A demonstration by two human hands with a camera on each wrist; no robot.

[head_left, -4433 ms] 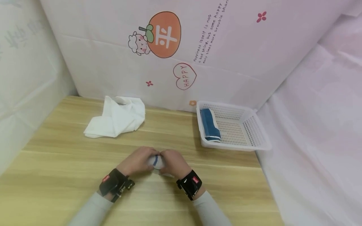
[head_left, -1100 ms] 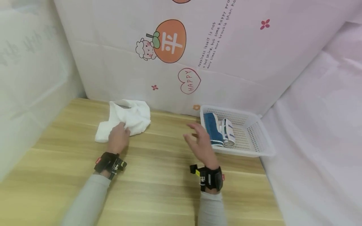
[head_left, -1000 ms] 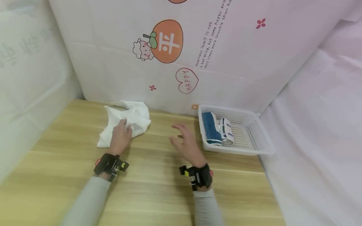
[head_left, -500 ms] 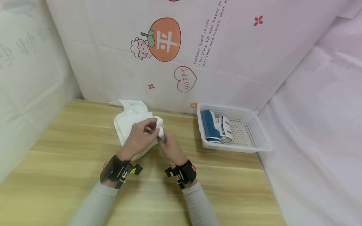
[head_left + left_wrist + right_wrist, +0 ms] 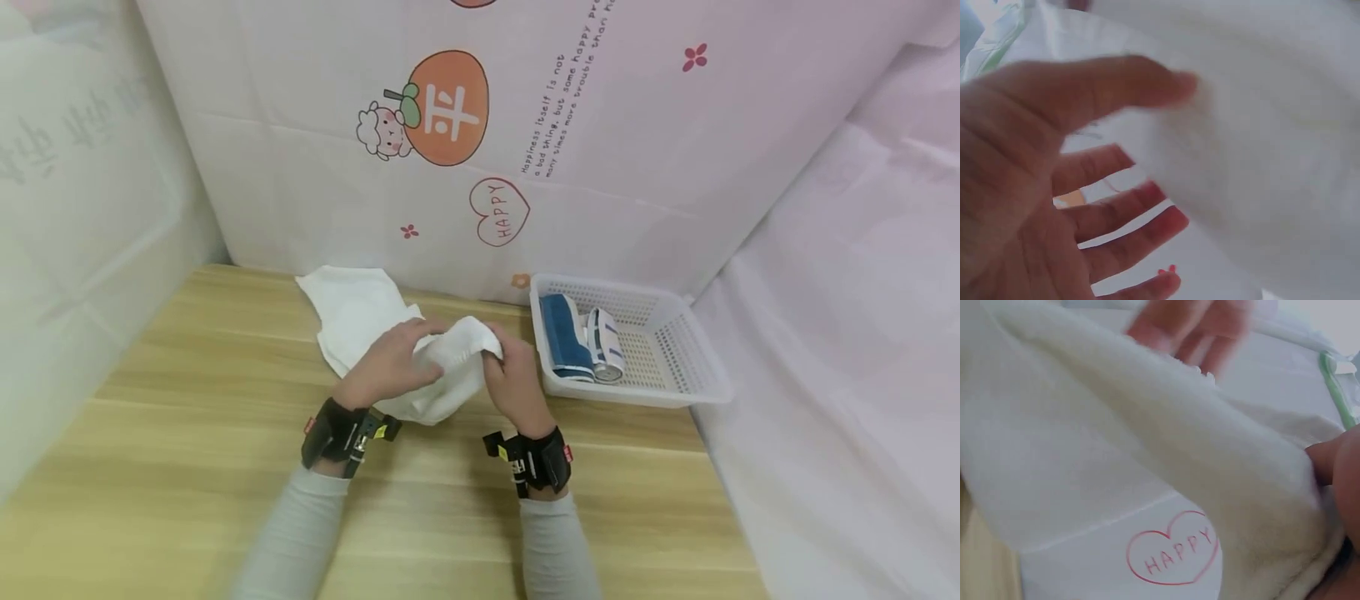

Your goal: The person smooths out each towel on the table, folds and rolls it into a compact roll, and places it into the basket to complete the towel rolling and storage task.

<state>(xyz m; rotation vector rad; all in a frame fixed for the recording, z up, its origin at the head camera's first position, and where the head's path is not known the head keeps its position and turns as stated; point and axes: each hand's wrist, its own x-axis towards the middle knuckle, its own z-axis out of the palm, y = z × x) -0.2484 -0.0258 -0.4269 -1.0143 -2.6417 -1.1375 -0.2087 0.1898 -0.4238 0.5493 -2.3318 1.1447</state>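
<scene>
I see the white cloth [image 5: 360, 312] partly flat on the table [image 5: 187, 433], nearer part lifted, middle hidden by the left hand [image 5: 390, 362]; that hand's fingers spread apart, thumb over cloth, blurred in left wrist view, can't tell if touching. Right hand [image 5: 517, 387] pinches the cloth's raised edge, mostly cut off in its wrist view. Far right, basket [image 5: 652, 396] with blue towel [image 5: 566, 337], striped roll [image 5: 606, 346], undersides hidden
</scene>
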